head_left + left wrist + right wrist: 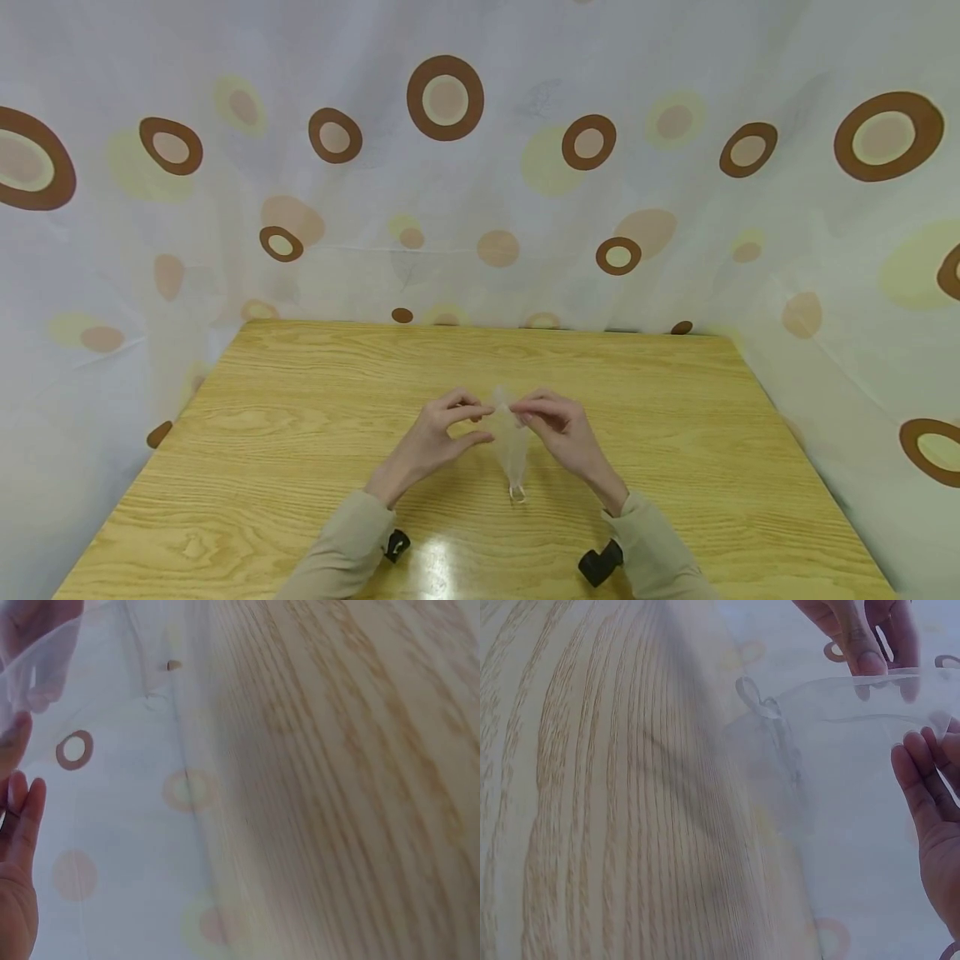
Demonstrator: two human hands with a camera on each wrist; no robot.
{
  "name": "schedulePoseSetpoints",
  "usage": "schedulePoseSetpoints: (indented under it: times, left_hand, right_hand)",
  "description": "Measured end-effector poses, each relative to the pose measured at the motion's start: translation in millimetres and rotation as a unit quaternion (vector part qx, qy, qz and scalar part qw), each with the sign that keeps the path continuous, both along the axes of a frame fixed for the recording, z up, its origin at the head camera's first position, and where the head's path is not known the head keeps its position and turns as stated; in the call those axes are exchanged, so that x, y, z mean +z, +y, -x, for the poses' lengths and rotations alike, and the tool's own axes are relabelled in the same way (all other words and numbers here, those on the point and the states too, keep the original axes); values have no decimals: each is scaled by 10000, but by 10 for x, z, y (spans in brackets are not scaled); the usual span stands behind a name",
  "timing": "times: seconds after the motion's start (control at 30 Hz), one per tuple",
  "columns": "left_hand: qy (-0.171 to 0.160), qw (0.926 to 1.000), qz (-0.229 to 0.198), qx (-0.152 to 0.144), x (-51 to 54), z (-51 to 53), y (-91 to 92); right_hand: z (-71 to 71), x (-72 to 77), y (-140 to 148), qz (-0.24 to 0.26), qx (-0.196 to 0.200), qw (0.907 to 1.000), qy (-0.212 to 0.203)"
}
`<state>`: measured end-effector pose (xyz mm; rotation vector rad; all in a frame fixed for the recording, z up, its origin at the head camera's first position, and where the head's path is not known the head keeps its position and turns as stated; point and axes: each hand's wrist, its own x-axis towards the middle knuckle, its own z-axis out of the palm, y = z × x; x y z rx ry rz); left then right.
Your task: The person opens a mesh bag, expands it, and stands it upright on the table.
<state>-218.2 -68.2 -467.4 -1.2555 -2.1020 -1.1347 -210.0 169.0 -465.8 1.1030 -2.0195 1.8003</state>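
A sheer white drawstring pouch (512, 454) stretches between the two hands above the wooden table; its ribbon loop (748, 694) shows at one end. My left hand (438, 433) holds it from the left, thumb and forefinger apart in the head view. Seen from the right wrist, that left hand (866, 634) has its thumb at the fabric's edge and fingertips showing through the cloth. My right hand (564, 433) pinches the upper part with thumb and fingers. In the left wrist view, the right hand (37, 649) appears partly behind the thin fabric, and my left hand (19, 855) is cut off.
The wood-grain table (300, 392) spreads beneath both hands. A white curtain (510, 183) with brown and yellow circles surrounds its back and sides. Black devices, one of them a wrist mount (600, 564), sit by the beige sleeves.
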Motion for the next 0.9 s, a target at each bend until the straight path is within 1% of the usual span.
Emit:
schedulePoseSetpoints:
  times: [0.17,0.33,0.47,0.57,0.7,0.83,0.9]
  left_hand:
    - [-15,9996,-246,-126,-19,35,11]
    - [52,9993,-365,-77,-25,52,29]
    - [16,9985,-539,-102,-28,54,31]
    - [-90,9966,-767,-283,-9,46,34]
    - [-168,9932,-1019,-545,23,36,40]
    - [-234,9906,-1146,-713,45,26,40]
    - [-253,9899,-1177,-755,46,27,41]
  right_hand:
    - [2,-13,-7,42,134,9999,-82]
    - [9,-28,-2,55,169,9997,-180]
    - [17,-41,16,161,247,9992,-270]
    - [13,-39,35,217,347,9988,-283]
    - [-13,-16,43,71,406,9986,-345]
    - [-35,13,18,-119,288,9980,-549]
    - [-35,12,7,-114,200,9984,-513]
